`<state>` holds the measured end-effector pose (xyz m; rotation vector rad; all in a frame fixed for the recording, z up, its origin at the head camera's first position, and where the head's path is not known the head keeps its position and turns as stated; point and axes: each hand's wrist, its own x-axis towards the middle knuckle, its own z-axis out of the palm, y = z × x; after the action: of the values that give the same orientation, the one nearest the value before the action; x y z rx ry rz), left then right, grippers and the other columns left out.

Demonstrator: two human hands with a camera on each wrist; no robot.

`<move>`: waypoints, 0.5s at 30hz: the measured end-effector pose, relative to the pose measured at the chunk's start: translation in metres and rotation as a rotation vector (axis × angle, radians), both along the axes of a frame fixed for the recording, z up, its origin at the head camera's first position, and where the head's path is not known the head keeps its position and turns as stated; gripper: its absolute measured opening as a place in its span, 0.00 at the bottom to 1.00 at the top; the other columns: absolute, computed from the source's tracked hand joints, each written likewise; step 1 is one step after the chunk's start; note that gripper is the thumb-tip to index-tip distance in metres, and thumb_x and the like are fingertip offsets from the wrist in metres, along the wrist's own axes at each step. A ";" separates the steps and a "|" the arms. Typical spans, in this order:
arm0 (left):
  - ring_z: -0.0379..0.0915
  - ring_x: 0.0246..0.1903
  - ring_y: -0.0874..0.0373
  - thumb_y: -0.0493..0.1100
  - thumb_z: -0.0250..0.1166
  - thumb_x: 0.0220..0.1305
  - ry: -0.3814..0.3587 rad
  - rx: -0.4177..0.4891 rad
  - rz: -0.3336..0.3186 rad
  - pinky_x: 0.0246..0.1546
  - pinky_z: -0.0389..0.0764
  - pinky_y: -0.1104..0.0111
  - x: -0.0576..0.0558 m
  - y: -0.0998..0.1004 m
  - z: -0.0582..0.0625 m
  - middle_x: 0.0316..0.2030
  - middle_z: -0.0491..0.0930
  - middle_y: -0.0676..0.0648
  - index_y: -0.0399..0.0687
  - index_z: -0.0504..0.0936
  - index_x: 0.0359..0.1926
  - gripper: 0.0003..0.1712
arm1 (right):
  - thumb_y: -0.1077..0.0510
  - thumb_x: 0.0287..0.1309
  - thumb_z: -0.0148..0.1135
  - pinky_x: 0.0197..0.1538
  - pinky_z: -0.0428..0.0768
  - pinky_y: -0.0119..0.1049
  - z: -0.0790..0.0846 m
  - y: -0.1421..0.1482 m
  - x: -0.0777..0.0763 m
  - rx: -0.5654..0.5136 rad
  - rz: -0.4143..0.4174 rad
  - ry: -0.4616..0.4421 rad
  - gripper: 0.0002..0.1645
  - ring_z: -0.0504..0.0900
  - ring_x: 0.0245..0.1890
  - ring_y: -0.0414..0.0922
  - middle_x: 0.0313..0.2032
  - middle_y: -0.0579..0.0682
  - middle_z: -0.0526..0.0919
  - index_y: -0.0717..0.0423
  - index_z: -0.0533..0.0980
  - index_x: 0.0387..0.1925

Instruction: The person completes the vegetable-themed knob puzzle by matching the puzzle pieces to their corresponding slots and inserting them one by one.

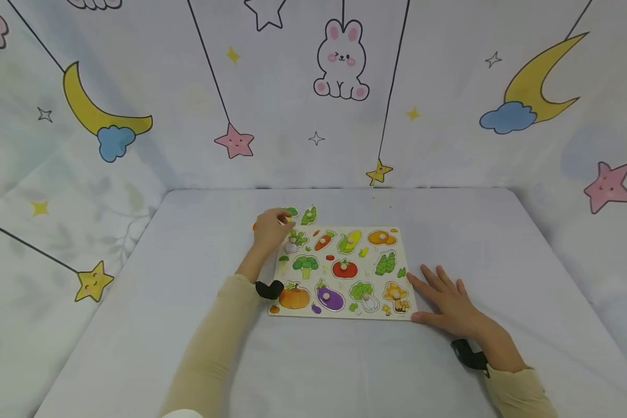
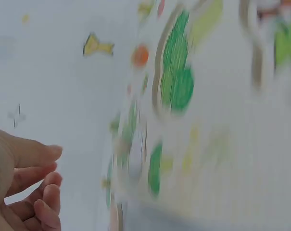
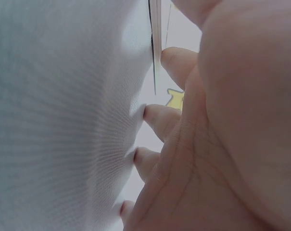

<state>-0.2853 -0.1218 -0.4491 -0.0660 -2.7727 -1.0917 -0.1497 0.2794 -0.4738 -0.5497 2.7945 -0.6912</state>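
Observation:
A white wooden vegetable puzzle board (image 1: 339, 290) lies on the table, with vegetable pictures and knobbed pieces such as a tomato (image 1: 344, 268), an eggplant (image 1: 330, 296) and a mushroom (image 1: 396, 292). Above its far left corner is my left hand (image 1: 273, 229), with loosely bent fingers; the left wrist view shows nothing between thumb and fingertips. Just beyond the board lies a loose green vegetable piece (image 1: 309, 215). Another green-topped piece (image 1: 291, 211) is partly hidden behind that hand. My right hand (image 1: 451, 307) has its fingers spread, touching the board's right edge and the tablecloth.
White cloth covers the table (image 1: 366, 371). A patterned fabric backdrop (image 1: 292, 87) with moons, stars and a rabbit rises behind it and at both sides. A bit of orange (image 1: 254, 227) shows at the left hand's outer side. Dark straps sit on both wrists.

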 end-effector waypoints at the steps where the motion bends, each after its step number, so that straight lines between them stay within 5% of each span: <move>1: 0.77 0.35 0.48 0.40 0.66 0.62 0.008 0.024 0.042 0.33 0.74 0.63 -0.003 -0.009 0.000 0.36 0.82 0.40 0.39 0.84 0.49 0.15 | 0.35 0.52 0.67 0.63 0.36 0.76 0.000 0.000 0.000 0.000 -0.001 0.001 0.52 0.39 0.73 0.71 0.74 0.67 0.49 0.47 0.59 0.73; 7: 0.73 0.38 0.46 0.40 0.67 0.60 -0.035 0.095 0.216 0.39 0.72 0.60 -0.013 -0.048 -0.011 0.39 0.80 0.38 0.37 0.82 0.52 0.19 | 0.35 0.51 0.67 0.63 0.37 0.76 -0.001 0.000 0.000 0.004 -0.002 0.008 0.52 0.39 0.73 0.71 0.74 0.67 0.50 0.46 0.59 0.73; 15: 0.75 0.45 0.44 0.44 0.68 0.61 -0.135 0.078 0.218 0.47 0.74 0.56 -0.013 -0.065 -0.027 0.44 0.81 0.37 0.37 0.82 0.50 0.19 | 0.36 0.51 0.68 0.64 0.37 0.76 0.001 -0.001 0.000 0.004 -0.015 0.008 0.52 0.39 0.74 0.70 0.74 0.67 0.50 0.47 0.60 0.73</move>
<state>-0.2980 -0.1864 -0.4765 0.3232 -2.7657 -1.1833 -0.1493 0.2786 -0.4733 -0.5327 2.8092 -0.6882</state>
